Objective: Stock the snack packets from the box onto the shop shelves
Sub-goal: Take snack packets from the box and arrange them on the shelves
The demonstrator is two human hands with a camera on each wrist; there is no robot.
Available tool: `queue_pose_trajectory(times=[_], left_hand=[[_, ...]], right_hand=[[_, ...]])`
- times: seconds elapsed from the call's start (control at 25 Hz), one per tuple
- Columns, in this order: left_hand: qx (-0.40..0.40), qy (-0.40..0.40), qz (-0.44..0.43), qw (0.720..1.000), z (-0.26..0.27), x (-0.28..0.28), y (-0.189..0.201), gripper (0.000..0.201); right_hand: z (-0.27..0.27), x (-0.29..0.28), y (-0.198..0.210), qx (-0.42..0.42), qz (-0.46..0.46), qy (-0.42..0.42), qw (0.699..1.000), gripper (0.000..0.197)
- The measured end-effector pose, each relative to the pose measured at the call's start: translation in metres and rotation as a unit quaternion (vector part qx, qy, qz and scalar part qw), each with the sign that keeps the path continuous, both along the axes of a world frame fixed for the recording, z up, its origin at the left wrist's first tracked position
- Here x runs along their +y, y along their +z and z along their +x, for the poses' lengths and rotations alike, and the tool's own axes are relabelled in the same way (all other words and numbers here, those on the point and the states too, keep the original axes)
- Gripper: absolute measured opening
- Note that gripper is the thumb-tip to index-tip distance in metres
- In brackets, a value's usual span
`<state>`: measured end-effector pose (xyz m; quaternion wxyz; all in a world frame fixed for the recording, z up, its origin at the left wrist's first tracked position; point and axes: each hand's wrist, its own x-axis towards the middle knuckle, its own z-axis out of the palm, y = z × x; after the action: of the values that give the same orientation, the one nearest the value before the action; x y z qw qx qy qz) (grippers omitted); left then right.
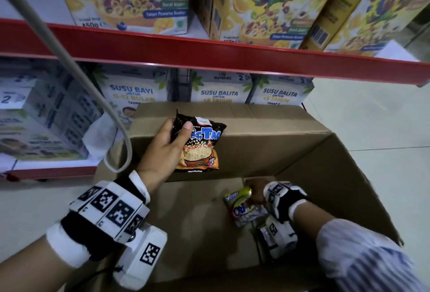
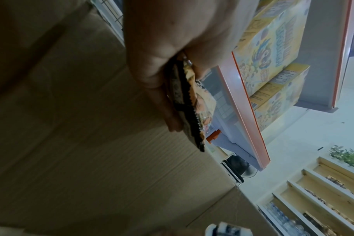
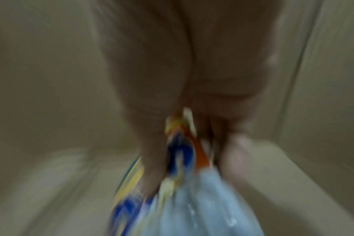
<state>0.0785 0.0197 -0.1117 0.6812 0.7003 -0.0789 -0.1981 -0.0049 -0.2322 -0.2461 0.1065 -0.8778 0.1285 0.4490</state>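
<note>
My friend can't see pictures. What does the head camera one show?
A person's left hand holds a black and orange snack packet above an open cardboard box, while the right hand grips a yellow packet inside it. Behind stand red-edged shelves of cereal boxes.

Black and orange snack packet (image 1: 199,142), yellow and blue packet (image 1: 240,204), brown cardboard box (image 1: 267,128), red shelf edge (image 1: 209,52)

Black-orange snack packet (image 1: 200,142) above box (image 1: 267,142); yellow-blue packet (image 1: 239,205) inside.
</note>
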Motion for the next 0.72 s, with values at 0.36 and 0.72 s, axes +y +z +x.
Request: queue_pose_trajectory(times=[0.36,0.72], left_hand=[[0.053,-0.06,-0.13,0.988,-0.01,-0.008,0.016,0.054],[0.017,0.003,-0.092,0.996,-0.004,-0.006,0.008,0.051]], right_hand=[[-0.01,0.03,0.204,-0.285,0.477,-0.272,0.786,0.038],[-0.001,0.001,0.105,-0.08,0.098,-0.034,0.991,0.028]])
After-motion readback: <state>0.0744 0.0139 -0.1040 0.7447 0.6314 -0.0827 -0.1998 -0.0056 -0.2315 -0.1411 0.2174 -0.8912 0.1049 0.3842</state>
